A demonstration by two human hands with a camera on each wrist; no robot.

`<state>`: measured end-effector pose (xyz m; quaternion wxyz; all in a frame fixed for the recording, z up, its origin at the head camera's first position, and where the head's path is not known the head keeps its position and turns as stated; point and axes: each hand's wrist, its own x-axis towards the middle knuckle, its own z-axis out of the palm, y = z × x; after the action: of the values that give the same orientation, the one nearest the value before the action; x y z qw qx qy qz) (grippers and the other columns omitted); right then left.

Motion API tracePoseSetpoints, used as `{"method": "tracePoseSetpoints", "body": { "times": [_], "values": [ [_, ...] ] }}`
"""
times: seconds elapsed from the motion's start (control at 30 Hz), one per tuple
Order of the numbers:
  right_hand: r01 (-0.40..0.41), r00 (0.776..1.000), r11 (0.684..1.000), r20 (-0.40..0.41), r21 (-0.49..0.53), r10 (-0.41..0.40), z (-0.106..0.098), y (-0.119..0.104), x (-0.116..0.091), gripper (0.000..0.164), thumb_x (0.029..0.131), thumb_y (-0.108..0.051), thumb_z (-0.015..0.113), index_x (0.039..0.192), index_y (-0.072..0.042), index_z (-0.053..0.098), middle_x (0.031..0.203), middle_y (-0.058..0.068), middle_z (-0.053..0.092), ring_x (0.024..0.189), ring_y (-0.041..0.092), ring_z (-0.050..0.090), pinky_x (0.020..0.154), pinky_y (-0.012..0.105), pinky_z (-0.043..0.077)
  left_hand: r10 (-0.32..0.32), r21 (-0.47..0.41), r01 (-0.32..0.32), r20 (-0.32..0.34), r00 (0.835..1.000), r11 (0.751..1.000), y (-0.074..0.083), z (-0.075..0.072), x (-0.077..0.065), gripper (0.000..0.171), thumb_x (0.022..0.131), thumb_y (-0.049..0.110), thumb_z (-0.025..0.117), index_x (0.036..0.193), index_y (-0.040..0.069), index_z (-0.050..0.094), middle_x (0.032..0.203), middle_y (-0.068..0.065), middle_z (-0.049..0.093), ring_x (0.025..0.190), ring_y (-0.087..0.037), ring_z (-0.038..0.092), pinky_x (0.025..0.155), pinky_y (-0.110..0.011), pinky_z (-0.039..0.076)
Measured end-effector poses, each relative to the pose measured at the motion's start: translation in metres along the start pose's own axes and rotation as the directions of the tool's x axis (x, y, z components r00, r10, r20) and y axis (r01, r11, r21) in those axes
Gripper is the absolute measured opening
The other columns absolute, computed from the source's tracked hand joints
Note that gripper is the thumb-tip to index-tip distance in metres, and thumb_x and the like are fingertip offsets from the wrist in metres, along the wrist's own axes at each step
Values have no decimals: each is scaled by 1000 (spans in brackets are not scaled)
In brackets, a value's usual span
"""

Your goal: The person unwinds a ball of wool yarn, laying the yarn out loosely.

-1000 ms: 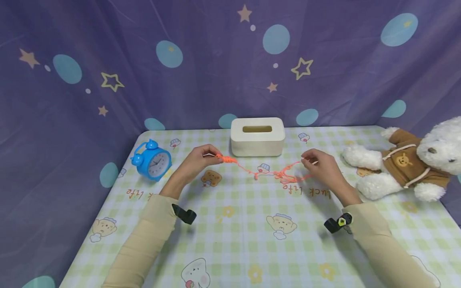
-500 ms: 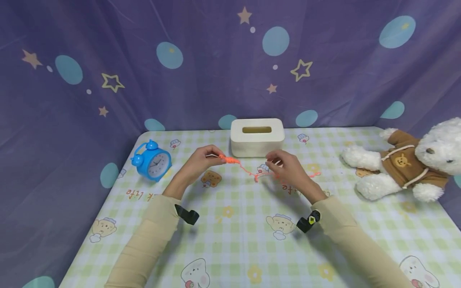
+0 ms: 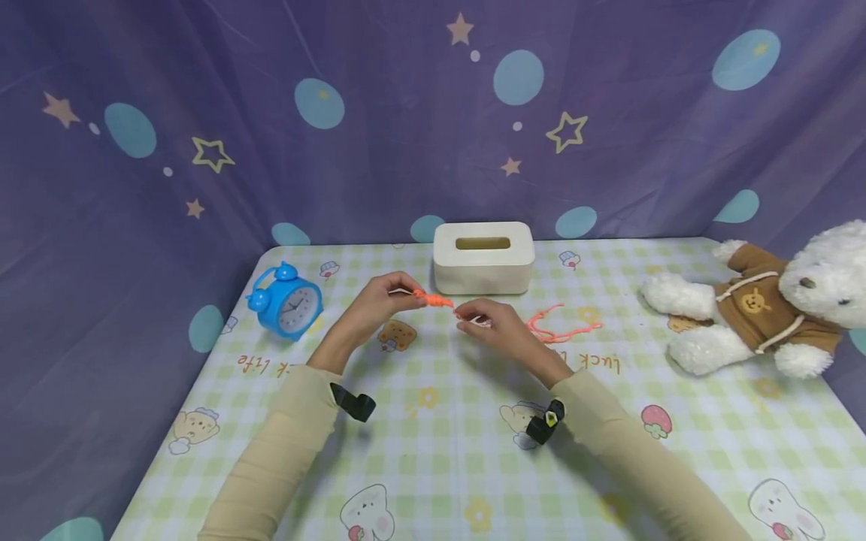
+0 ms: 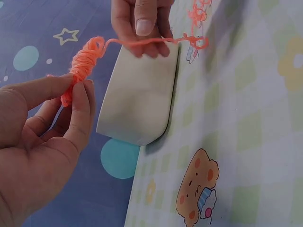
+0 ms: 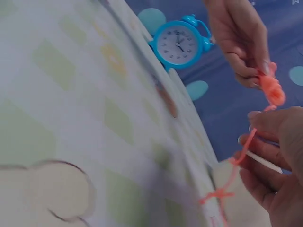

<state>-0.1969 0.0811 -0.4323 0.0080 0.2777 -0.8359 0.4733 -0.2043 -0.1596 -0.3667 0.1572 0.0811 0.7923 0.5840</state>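
Observation:
My left hand [image 3: 381, 304] pinches a small wound bundle of orange yarn [image 3: 436, 299] between thumb and fingers. In the left wrist view, the bundle [image 4: 84, 64] is tightly wrapped, and one strand [image 4: 142, 42] leads from its upper end across the fingers of my right hand [image 4: 142, 21]. The right hand's thumb stands apart from those fingers. A knotted part [image 5: 218, 194] of the strand hangs below the right hand [image 5: 279, 156] in the right wrist view. Loose yarn ends [image 3: 561, 334] lie on the tablecloth to the right, partly hidden by that hand.
A cream tissue box [image 3: 483, 270] stands just behind the hands. At the left is a blue alarm clock [image 3: 287, 304]; a white teddy bear [image 3: 758, 308] in a brown hoodie lies at the right. A purple curtain [image 3: 406, 173] hangs behind the checked tablecloth [image 3: 433, 443].
My right hand has let go of the loose yarn ends at the right and moved left, close to the bundle. The left hand keeps its hold almost in place.

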Motion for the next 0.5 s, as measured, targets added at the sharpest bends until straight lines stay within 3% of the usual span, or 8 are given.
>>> {"method": "tracePoseSetpoints", "body": {
  "times": [0.17, 0.3, 0.5],
  "values": [
    [-8, 1000, 1000, 4, -8, 8, 5, -2, -6, 17, 92, -21, 65, 98, -7, 72, 92, -1, 72, 81, 10, 65, 74, 28, 54, -1, 1, 1, -7, 1000, 1000, -1, -1, 0, 17, 88, 16, 70, 100, 7, 62, 106, -7, 63, 103, -25, 64, 94, -45, 47],
    [-21, 1000, 1000, -8, 5, 21, 1, -6, -10, 13, 92, -24, 65, 95, -14, 72, 90, -2, 72, 79, 8, 65, 71, 27, 53, -7, -1, 7, -11, 1000, 1000, -3, -3, 0, 19, 88, 17, 71, 100, 7, 63, 108, -7, 62, 100, -22, 64, 94, -46, 47],
    [-23, 997, 999, -71, 44, 26, -15, -7, -18, 9, 92, -24, 66, 94, -18, 72, 88, -2, 72, 78, 8, 66, 66, 28, 53, 4, -9, -4, -22, 1000, 1000, -5, -6, 0, 19, 87, 17, 71, 100, 6, 63, 106, -7, 63, 107, -35, 60, 88, -37, 50]
  ]
}}
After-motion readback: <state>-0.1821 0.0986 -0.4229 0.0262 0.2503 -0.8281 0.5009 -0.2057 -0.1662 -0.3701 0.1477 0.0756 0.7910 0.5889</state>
